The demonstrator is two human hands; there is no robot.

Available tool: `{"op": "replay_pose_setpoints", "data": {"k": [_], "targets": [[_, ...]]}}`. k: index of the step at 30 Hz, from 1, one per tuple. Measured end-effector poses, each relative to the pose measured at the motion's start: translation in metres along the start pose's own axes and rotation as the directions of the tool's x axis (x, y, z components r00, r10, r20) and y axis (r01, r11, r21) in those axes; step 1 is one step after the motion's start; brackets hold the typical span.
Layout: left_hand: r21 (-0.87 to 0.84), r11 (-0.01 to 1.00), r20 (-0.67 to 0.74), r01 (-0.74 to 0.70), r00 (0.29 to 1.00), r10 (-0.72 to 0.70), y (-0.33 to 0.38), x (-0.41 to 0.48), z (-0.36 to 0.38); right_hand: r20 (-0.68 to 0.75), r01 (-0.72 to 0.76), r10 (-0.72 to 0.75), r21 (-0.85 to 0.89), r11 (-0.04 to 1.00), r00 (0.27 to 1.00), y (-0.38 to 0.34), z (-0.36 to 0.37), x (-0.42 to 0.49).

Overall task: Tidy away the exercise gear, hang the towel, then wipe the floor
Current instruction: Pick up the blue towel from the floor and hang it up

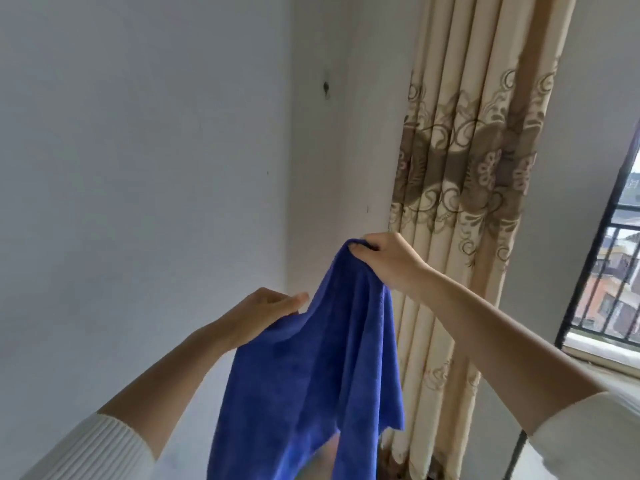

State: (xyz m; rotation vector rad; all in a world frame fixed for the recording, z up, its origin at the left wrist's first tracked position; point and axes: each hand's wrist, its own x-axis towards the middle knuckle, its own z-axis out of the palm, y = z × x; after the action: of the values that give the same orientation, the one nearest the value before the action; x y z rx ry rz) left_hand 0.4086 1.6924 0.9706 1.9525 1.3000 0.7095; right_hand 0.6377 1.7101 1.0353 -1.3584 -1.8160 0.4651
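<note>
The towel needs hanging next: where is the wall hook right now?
In the head view the wall hook sits high on the narrow white wall between the room corner and the patterned curtain, above the raised blue towel.

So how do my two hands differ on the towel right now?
The right hand is higher than the left hand. The right bunches a towel corner in curled fingers; the left pinches an edge with a flatter hand. The right is by the curtain, the left before the wall. Both hold the same blue towel.
</note>
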Motion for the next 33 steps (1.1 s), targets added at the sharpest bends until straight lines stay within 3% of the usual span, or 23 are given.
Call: {"op": "replay_pose_setpoints", "data": {"k": [4, 10, 16, 22, 26, 29, 31, 33], "targets": [[0.037, 0.998, 0.046, -0.057, 0.997, 0.055, 0.009, 0.088, -0.021, 0.025, 0.046, -0.046, 0.005, 0.999, 0.999, 0.014, -0.002, 0.089], [-0.099, 0.989, -0.259, -0.113, 0.962, 0.084, 0.037, 0.216, -0.038, 0.055, 0.088, -0.087, -0.010, 0.996, 0.995, 0.043, 0.003, 0.196], [-0.263, 0.946, -0.436, -0.191, 0.898, 0.060, 0.049, 0.318, -0.068, -0.039, 0.158, -0.155, 0.095, 0.983, 0.987, 0.062, -0.029, 0.315], [-0.053, 0.958, -0.662, -0.282, 0.728, 0.178, 0.074, 0.419, -0.118, -0.068, 0.243, -0.237, 0.109, 0.964, 0.969, 0.083, -0.054, 0.426], [0.213, 0.938, -0.677, -0.275, 0.651, 0.345, 0.103, 0.463, -0.153, -0.107, 0.362, -0.345, 0.283, 0.888, 0.932, 0.084, -0.075, 0.489], [0.476, 0.846, -0.629, -0.240, 0.580, 0.518, 0.125, 0.485, -0.183, -0.152, 0.488, -0.466, 0.348, 0.800, 0.872, 0.079, -0.089, 0.529], [0.676, 0.729, -0.558, -0.110, 0.569, 0.604, 0.137, 0.500, -0.203, -0.157, 0.553, -0.531, 0.190, 0.811, 0.833, 0.076, -0.093, 0.554], [0.837, 0.542, -0.467, 0.075, 0.613, 0.637, 0.145, 0.515, -0.221, -0.151, 0.608, -0.633, -0.184, 0.772, 0.759, 0.072, -0.094, 0.578]]}}
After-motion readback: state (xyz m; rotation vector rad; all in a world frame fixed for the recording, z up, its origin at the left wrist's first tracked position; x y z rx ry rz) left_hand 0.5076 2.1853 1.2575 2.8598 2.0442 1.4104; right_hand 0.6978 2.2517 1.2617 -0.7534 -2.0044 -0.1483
